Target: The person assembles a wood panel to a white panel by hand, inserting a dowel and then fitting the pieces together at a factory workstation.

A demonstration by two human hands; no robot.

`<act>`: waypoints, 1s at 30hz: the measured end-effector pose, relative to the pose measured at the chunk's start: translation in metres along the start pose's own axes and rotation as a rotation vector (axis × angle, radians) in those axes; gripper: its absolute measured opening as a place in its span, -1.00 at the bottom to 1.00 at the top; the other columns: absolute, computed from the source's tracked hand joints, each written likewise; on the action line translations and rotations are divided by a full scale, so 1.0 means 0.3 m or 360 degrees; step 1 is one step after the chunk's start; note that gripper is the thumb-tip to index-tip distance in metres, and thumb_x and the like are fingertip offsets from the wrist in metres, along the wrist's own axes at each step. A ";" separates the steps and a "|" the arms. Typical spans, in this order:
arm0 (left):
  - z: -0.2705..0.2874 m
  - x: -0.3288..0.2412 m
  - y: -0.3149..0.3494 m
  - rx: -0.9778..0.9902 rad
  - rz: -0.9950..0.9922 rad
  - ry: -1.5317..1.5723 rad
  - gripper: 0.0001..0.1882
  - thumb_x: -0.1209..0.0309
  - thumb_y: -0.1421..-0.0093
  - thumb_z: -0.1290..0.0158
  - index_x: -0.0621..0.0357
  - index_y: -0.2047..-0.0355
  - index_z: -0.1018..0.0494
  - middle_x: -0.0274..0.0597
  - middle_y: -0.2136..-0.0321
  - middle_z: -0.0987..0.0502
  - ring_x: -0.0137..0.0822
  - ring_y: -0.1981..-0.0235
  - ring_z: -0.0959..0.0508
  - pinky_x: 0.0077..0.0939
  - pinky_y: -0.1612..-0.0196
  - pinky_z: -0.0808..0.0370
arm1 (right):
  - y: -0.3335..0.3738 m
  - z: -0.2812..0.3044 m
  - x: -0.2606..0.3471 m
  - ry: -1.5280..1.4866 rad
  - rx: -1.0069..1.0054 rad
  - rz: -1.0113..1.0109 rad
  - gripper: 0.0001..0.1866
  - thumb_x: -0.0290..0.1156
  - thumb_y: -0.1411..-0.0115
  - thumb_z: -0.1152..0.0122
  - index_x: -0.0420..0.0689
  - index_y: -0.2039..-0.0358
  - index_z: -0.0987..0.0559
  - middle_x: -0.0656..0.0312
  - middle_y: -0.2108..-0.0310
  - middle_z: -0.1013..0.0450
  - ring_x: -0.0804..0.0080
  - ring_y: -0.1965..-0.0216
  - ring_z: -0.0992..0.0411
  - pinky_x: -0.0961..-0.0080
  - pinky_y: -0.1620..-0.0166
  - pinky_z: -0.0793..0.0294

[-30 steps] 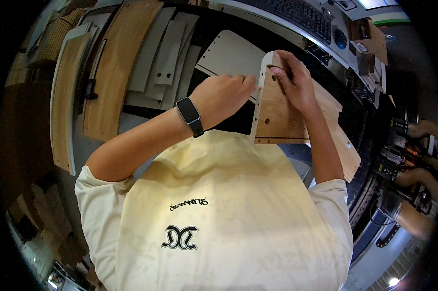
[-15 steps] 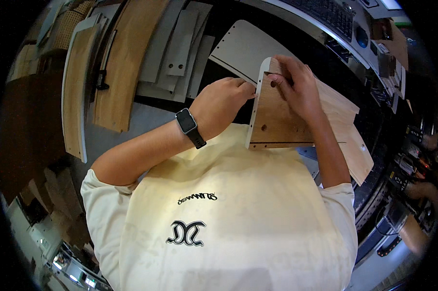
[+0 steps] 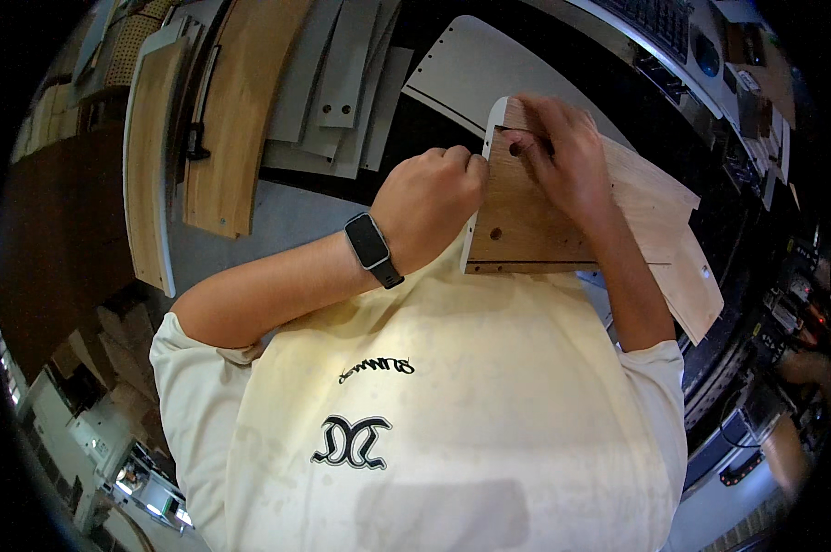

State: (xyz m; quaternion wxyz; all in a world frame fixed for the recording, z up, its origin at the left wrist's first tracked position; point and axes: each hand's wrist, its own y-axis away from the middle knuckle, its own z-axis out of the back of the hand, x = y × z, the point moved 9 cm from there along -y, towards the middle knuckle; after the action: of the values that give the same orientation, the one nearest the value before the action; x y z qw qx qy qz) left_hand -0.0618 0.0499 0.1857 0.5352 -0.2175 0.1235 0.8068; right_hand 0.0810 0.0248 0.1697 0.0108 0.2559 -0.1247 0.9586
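A wood-grain panel [image 3: 526, 207] stands tilted in front of my chest, with a rounded upper corner, a pale edge band with small holes, and a round hole and dark groove on its face. My right hand [image 3: 567, 161] is closed over its upper part, fingers bent round the top, thumb on the face. My left hand [image 3: 434, 198], wearing a black watch [image 3: 369, 244] on the wrist, has its fingers curled against the pale edge. Whatever these fingertips pinch is hidden. Behind lies a white panel [image 3: 489, 69] with edge holes and a dark line.
More wood-grain boards [image 3: 654, 189] lie behind my right forearm. Long wooden boards [image 3: 236, 120] and stacked grey panels [image 3: 342, 83] stand at the far left. A desk with a keyboard [image 3: 650, 28] and a mouse [image 3: 707, 55] is at the far right.
My left fingers have gone from a visible pinch beside the edge to being curled tight against it. The panel has shifted slightly up and left; my right hand stays on it.
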 end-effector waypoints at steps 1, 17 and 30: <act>-0.007 0.002 0.000 0.0044 0.0024 0.0002 -0.78 0.62 -0.10 -0.05 0.25 0.21 -0.44 -0.05 0.38 -0.52 -0.01 0.32 -0.58 -0.16 0.24 -0.56 | 0.004 -0.001 0.000 0.0010 -0.0005 0.0009 -0.53 -0.17 -0.25 -0.32 -0.04 -0.12 -0.49 0.08 0.12 -0.56 -0.03 0.10 -0.53 0.06 0.02 -0.44; -0.022 0.076 0.053 0.0064 0.0141 0.0435 -0.74 0.64 -0.16 -0.06 0.22 0.12 -0.53 0.05 0.26 -0.63 0.08 0.24 -0.65 -0.16 0.21 -0.60 | 0.014 0.010 0.024 0.0002 -0.0013 0.0030 -0.52 -0.13 -0.24 -0.34 -0.05 -0.10 -0.51 0.08 0.14 -0.57 -0.03 0.09 -0.54 0.09 -0.02 -0.44; -0.014 0.112 0.033 0.0336 0.0063 0.0448 -0.72 0.63 -0.21 -0.01 0.21 0.07 -0.53 0.03 0.26 -0.64 0.03 0.23 -0.66 -0.15 0.17 -0.60 | 0.016 0.004 0.015 -0.0006 0.0017 -0.0012 -0.53 -0.13 -0.26 -0.33 -0.03 -0.11 -0.51 0.05 0.16 -0.58 -0.06 0.10 -0.53 0.06 0.00 -0.45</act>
State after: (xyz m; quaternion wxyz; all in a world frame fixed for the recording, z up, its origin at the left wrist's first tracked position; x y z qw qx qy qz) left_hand -0.0813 0.0714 0.1656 0.5166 -0.2684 0.2855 0.7613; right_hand 0.0772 0.0197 0.1719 0.0129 0.2583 -0.1186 0.9587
